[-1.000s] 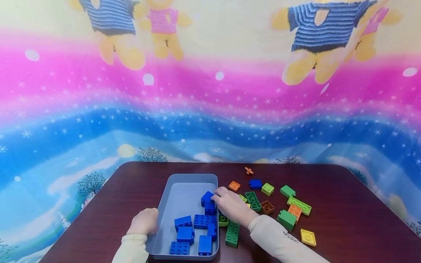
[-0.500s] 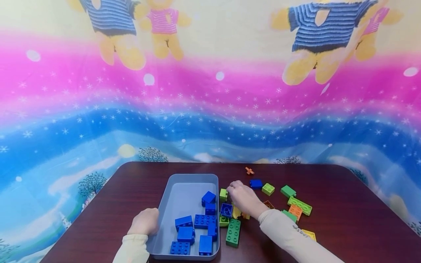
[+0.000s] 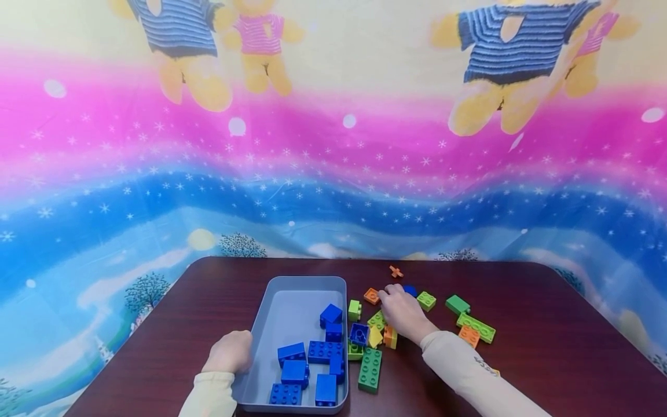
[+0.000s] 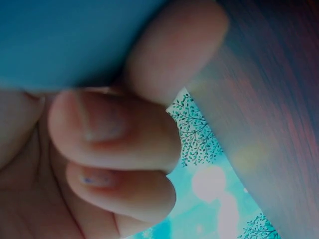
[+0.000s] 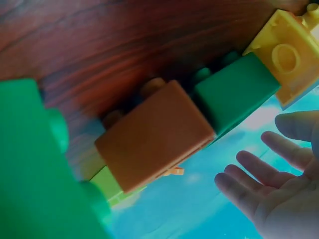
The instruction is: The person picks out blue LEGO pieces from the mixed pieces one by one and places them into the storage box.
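My left hand (image 3: 228, 352) grips the left wall of a grey-blue tray (image 3: 283, 307), its fingers curled against the side in the left wrist view. Several blue building bricks (image 3: 325, 351) lie in the tray, mostly along its right and near parts. Over the loose bricks to the right hovers my right hand (image 3: 403, 313), nearest to a blue brick (image 3: 410, 291) that it partly covers. Spread fingers with nothing between them show on this hand in the right wrist view, beside a yellow brick (image 5: 286, 55), a green brick (image 5: 237, 92) and a brown brick (image 5: 154, 137).
Beside the tray lie a dark green brick (image 3: 369, 369), an upturned blue brick (image 3: 359, 334) and a lime brick (image 3: 354, 310). An orange cross-shaped piece (image 3: 396, 271) is at the back. Further right are a green brick (image 3: 457, 304) and a long lime brick (image 3: 476, 327).
My right hand has moved from the tray's right wall rightward over the loose bricks, towards the blue one at the back. My left hand and the tray have stayed put.
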The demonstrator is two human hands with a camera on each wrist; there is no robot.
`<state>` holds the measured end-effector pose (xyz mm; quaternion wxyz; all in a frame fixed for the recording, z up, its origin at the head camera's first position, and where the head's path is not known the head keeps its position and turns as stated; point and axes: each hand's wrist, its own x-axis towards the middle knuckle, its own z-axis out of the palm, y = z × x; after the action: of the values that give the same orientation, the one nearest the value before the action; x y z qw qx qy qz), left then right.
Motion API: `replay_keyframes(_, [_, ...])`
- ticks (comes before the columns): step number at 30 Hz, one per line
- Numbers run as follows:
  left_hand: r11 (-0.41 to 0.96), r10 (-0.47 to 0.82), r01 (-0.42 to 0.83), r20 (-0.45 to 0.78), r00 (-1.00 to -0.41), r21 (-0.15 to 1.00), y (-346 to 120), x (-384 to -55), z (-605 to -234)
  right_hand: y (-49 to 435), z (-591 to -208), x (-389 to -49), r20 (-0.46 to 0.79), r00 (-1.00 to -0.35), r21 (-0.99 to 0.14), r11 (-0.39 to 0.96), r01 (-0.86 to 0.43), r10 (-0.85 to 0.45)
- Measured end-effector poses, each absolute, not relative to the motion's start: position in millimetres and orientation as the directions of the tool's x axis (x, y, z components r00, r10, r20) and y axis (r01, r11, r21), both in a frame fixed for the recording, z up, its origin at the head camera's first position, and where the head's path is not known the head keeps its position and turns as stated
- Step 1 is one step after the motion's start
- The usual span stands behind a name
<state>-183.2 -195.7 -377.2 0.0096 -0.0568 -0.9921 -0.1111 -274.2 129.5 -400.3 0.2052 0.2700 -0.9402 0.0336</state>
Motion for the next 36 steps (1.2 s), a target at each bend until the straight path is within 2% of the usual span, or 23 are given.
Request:
replay_keyframes(11, [0.967, 0.112, 0.116, 0.033, -0.993, 0.226, -196.1, -182.8, -377.2, 138.4, -402.5, -275.5, 0.365, -0.823, 0.038, 0.890, -0.455, -0.436])
replay_keyframes(20, [0.962, 0.115, 0.119, 0.031, -0.993, 0.246, -197.2, -183.9, -378.9, 142.2, -405.2, -276.3, 0.378, -0.826, 0.034, 0.898, -0.439, -0.418])
replay_keyframes(26, [0.962, 0.112, 0.115, 0.028, -0.993, 0.247, -196.9, -184.8, -378.2, 144.5, -405.4, -280.3, 0.328, -0.865, 0.008, 0.917, -0.400, -0.380])
replay_keyframes(36, [0.964, 0.113, 0.118, 0.034, -0.993, 0.238, -197.4, -184.8, -379.0, 150.9, -407.0, -283.5, 0.221, -0.894, -0.029, 0.914, -0.405, -0.390])
